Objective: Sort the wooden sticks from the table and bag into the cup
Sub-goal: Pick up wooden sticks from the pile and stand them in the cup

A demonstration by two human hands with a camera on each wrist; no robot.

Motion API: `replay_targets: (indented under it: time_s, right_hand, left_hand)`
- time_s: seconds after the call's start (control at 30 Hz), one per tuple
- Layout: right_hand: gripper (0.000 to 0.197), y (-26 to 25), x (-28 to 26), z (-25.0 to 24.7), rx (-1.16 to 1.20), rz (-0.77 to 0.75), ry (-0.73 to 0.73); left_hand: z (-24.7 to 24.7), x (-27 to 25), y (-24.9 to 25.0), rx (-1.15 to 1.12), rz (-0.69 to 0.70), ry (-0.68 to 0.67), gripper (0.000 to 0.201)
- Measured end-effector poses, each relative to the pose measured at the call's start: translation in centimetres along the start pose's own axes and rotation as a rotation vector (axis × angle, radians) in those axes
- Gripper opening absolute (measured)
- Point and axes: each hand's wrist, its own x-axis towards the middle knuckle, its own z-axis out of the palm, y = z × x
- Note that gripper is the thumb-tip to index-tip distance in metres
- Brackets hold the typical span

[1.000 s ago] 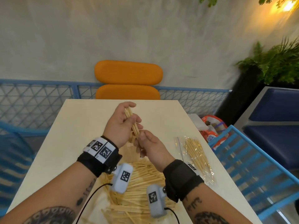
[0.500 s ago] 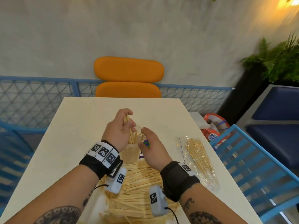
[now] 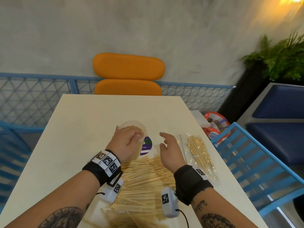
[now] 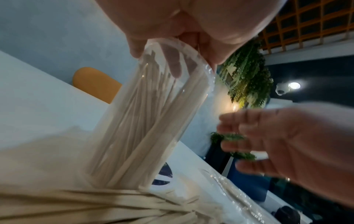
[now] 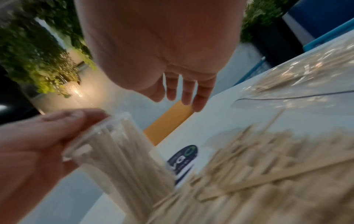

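L hand (image 3: 127, 142) sits over the mouth of the clear cup (image 3: 139, 129), mid frame in head view; grip is curled w/ fingertips at the rim, thumb and fingers pinching the lip per L wrist view, so it's holding the cup by the top. Cup stands upright on the counter (image 3: 79, 129), packed w/ wooden sticks (image 4: 145, 121) standing on end, tips reaching about rim level. R hand (image 3: 171, 150) is just right of the cup, not touching it, grip open: fingers spread and relaxed, nothing in it; R wrist view confirms straight fingers (image 5: 188, 92) w/ empty palm. Loose pile of flat sticks (image 3: 148, 183) lies on the counter in lower center of head view, between and under both wrists, far edge of pile butting against the cup base. Purple round sticker/label (image 3: 147, 144) flat on the counter just right of the cup base, partly under the pile edge. Clear zip bag (image 3: 199, 155) lies flat to the right of the R hand, near the counter's right edge, w/ a bundle of thinner sticks inside; can't tell if the zip is open. Both wrists carry black straps w/ marker tags and small grey camera units. Bkgd: orange chair (image 3: 128, 74) at the far end of the counter, blue mesh railing (image 3: 32, 96) upper left, blue frame at right, green plant (image 3: 283, 63) upper right, red/white packet (image 3: 215, 124) beyond the counter's right edge.
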Motion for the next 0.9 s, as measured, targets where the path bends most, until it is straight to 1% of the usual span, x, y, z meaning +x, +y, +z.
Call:
replay_targets:
  time_s: [0.07,0.1,0.17,0.23,0.27,0.37,0.43,0.53,0.57,0.63,0.67,0.73,0.8,0.83,0.9]
  right_hand:
    - [0.039,1.1,-0.4,-0.4,-0.096,0.057,-0.045]
    - [0.037,1.5,-0.5,-0.4,-0.143,0.075,-0.079]
    - [0.036,2.4,-0.5,-0.1,-0.247,0.099,-0.150]
    - [0.037,3.1,-0.2,0.6,-0.362,0.125,-0.216]
    - [0.038,3.3,0.0,0.9,-0.430,0.136,-0.246]
    - [0.041,3.1,0.8,1.4,-0.608,0.117,-0.334]
    - [0.040,2.4,1.1,1.8,-0.691,0.008,-0.372]
    - [0.036,0.7,0.9,3.0,-0.763,-0.201,-0.387]
    - [0.035,0.3,0.7,3.6,-0.775,-0.244,-0.404]
    - [0.034,-0.3,0.4,4.9,-0.785,-0.276,-0.455]
    - [0.035,-0.5,0.2,5.5,-0.798,-0.271,-0.477]
    - [0.033,-0.5,0.0,6.3,-0.847,-0.270,-0.495]
    - [0.026,-0.3,-0.2,6.7,-0.892,-0.297,-0.486]
    - [0.022,-0.2,-0.3,6.8,-0.898,-0.309,-0.477]
    - [0.018,-0.2,-0.3,6.8,-0.887,-0.311,-0.446]
  left_hand:
    - [-0.4,-0.3,0.5,-0.076,-0.032,0.065,0.026]
    - [-0.5,-0.5,0.6,-0.112,-0.044,0.106,0.024]
    - [-0.7,-1.0,0.4,-0.167,-0.023,0.205,0.024]
    - [-0.9,-1.8,-0.2,-0.158,0.004,0.291,0.025]
    - [-0.9,-2.2,-0.6,-0.143,-0.012,0.326,0.026]
    - [-1.3,-3.8,-1.3,-0.162,-0.137,0.415,0.029]
    - [-1.5,-5.0,-1.9,-0.173,-0.250,0.436,0.031]
    - [-1.4,-6.9,-3.2,-0.133,-0.449,0.378,0.026]
    - [-1.2,-7.4,-3.6,-0.132,-0.504,0.353,0.024]
    - [-0.8,-8.5,-4.2,-0.123,-0.580,0.305,0.021]
    - [-0.6,-8.8,-4.4,-0.112,-0.604,0.267,0.020]
    - [0.1,-9.5,-4.6,-0.086,-0.645,0.148,0.019]
    - [0.8,-10.0,-4.6,-0.020,-0.656,0.016,0.022]
    - [1.1,-10.3,-4.6,0.015,-0.646,-0.016,0.024]
    - [1.4,-10.6,-4.4,0.027,-0.618,-0.009,0.025]
